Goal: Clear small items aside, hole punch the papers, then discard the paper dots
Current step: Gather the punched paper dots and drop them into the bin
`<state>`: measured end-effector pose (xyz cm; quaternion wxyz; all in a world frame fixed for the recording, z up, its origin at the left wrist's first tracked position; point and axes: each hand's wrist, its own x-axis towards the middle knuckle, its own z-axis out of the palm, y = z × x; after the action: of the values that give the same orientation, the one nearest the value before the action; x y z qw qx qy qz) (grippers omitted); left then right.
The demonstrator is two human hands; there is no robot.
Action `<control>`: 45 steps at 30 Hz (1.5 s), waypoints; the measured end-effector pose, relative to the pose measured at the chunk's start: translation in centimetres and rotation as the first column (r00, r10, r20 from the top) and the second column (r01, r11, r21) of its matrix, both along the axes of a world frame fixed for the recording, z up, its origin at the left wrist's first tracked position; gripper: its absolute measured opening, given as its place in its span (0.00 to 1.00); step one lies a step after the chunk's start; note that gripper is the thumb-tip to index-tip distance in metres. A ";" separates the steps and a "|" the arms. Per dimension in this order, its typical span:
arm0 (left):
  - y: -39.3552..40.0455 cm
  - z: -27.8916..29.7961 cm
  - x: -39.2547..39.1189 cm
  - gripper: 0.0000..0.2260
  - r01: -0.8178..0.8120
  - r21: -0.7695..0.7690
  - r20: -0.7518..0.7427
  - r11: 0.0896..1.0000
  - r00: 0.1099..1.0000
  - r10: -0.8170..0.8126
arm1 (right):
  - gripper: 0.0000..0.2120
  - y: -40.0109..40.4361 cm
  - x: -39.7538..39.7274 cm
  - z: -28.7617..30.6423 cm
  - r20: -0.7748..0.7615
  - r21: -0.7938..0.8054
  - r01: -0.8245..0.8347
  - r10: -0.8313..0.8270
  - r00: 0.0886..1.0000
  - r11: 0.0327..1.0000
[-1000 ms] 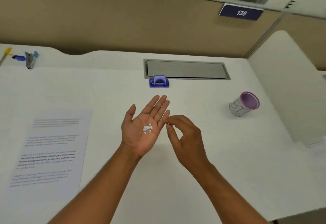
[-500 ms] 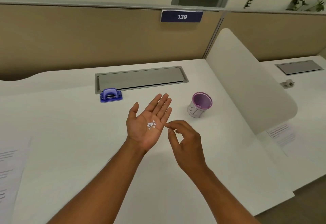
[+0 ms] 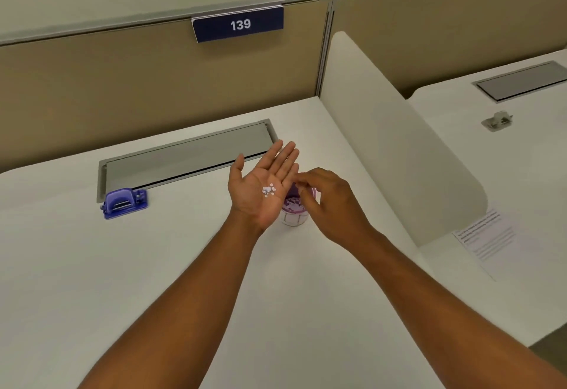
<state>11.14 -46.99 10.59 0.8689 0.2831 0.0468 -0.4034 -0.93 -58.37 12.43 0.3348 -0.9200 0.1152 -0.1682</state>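
Both hands have travelled toward the cup since the earlier frame; then the cup stood clear to their right, now it sits under them at frame centre. Left hand [image 3: 263,187]: palm up, fingers spread flat, nothing gripped; small heap of paper dots [image 3: 268,190] resting loose at mid-palm. Cup [image 3: 294,209]: purple-rimmed, upright on the desk [image 3: 159,266], directly below the little-finger edge of the left palm and partly hidden by both hands; white specks show inside, probably dots. Right hand [image 3: 329,204]: thumb and fingertips drawn together just beside that same palm edge, above the cup mouth; cannot tell whether they pinch a dot. Hole punch [image 3: 125,203]: set aside, middle left of frame, well apart from both hands. Printed sheet [image 3: 486,237] at right edge lies beyond the divider. Judgement: last step, discarding. Cup lies down and right of the dots, so tilting the palm toward the little finger should drop them in; right hand nearer for brushing.
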 end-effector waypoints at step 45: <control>-5.7 -1.8 3.0 0.38 0.027 0.341 0.403 0.940 0.899 -0.172 | 0.21 -4.1 3.9 -6.2 0.080 -0.145 -0.145 0.158 0.984 0.979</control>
<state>14.12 -52.71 8.82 0.7767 0.5064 -0.0931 -0.3628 2.94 -62.44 6.24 0.2868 -0.9385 0.0173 -0.1916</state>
